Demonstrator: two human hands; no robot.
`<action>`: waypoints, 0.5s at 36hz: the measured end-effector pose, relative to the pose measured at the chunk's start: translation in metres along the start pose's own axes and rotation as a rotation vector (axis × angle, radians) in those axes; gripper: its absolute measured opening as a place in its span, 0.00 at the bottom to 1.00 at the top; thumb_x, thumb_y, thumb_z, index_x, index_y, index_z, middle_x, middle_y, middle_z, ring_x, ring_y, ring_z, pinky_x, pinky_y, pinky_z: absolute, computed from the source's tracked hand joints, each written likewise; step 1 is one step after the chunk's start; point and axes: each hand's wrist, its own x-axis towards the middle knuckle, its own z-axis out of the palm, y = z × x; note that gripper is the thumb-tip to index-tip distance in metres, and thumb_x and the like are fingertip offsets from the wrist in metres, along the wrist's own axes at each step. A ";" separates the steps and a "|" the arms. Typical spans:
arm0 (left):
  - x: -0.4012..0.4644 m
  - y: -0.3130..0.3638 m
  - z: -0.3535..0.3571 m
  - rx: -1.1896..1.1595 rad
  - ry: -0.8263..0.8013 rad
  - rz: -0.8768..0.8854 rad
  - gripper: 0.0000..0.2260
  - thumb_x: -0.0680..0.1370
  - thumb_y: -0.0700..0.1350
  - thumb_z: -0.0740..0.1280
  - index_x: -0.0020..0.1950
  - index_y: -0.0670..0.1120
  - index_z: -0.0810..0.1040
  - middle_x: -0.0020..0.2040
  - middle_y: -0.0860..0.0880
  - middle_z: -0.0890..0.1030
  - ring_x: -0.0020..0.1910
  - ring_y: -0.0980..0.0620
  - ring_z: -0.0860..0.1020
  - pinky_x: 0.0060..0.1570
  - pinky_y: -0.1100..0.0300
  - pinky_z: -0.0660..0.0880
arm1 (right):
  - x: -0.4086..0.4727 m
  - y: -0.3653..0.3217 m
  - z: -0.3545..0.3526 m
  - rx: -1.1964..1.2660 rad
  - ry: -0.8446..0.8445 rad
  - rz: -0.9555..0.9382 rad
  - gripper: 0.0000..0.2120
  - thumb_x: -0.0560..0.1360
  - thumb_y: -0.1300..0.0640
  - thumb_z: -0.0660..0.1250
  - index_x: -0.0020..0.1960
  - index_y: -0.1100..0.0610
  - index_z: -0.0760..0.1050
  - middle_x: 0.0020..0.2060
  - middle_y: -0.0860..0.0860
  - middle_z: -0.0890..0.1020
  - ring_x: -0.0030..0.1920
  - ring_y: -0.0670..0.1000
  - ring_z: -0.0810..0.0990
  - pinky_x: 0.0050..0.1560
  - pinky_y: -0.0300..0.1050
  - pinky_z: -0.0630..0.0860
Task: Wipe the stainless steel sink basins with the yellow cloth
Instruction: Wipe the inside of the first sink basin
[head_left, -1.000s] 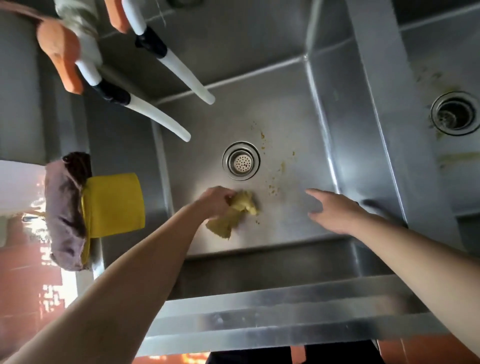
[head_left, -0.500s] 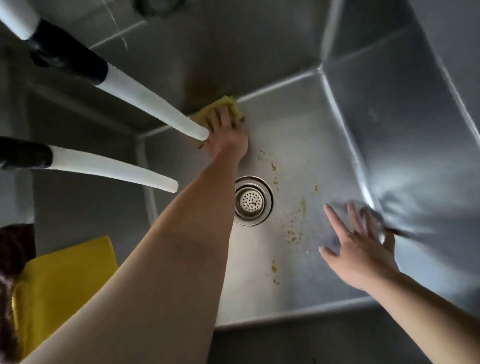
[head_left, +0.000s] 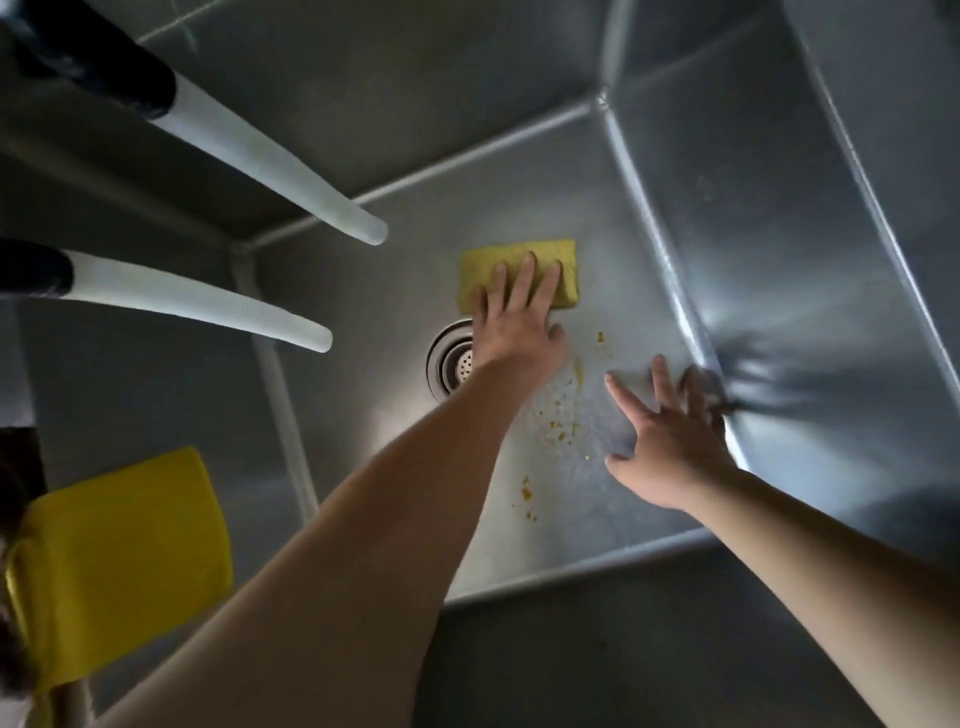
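Observation:
I look down into a stainless steel sink basin (head_left: 644, 525). A folded yellow cloth (head_left: 561, 254) lies flat on the basin floor just beyond the round drain (head_left: 451, 358). My left hand (head_left: 514, 322) presses on the cloth with straight fingers and covers part of the drain. My right hand (head_left: 670, 436) is spread open against the basin's right side, fingers toward the right wall (head_left: 779, 249). Yellow-orange crumbs (head_left: 558, 434) are scattered on the floor between the two hands.
Two white spouts with black collars (head_left: 291, 192) (head_left: 208, 304) reach over the basin from the upper left. A second yellow cloth (head_left: 119, 561) hangs over the left rim beside a dark rag (head_left: 15, 467). The near wall (head_left: 623, 665) is dark.
My left hand has slid the cloth from the far-left back corner to the right and nearer, just past the drain. The cloth now lies flat. My right hand has barely moved.

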 end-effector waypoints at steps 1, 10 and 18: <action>-0.012 0.004 0.006 -0.004 -0.016 0.019 0.32 0.79 0.53 0.57 0.80 0.59 0.46 0.81 0.54 0.44 0.80 0.46 0.41 0.77 0.44 0.39 | 0.000 0.001 0.001 -0.006 0.001 0.001 0.43 0.75 0.40 0.63 0.76 0.33 0.34 0.76 0.50 0.29 0.77 0.61 0.31 0.76 0.64 0.44; -0.105 0.000 0.047 0.074 -0.173 0.216 0.30 0.81 0.52 0.55 0.80 0.59 0.45 0.81 0.55 0.43 0.79 0.47 0.39 0.77 0.46 0.39 | -0.003 0.014 -0.017 -0.006 -0.071 -0.012 0.42 0.74 0.48 0.65 0.78 0.37 0.42 0.78 0.45 0.35 0.78 0.56 0.35 0.76 0.64 0.50; -0.162 -0.029 0.052 0.289 -0.298 0.489 0.30 0.82 0.46 0.57 0.80 0.60 0.47 0.81 0.55 0.45 0.80 0.47 0.43 0.77 0.47 0.41 | -0.036 0.018 -0.026 0.072 -0.180 -0.008 0.37 0.74 0.50 0.63 0.79 0.42 0.50 0.79 0.48 0.55 0.76 0.56 0.62 0.70 0.48 0.66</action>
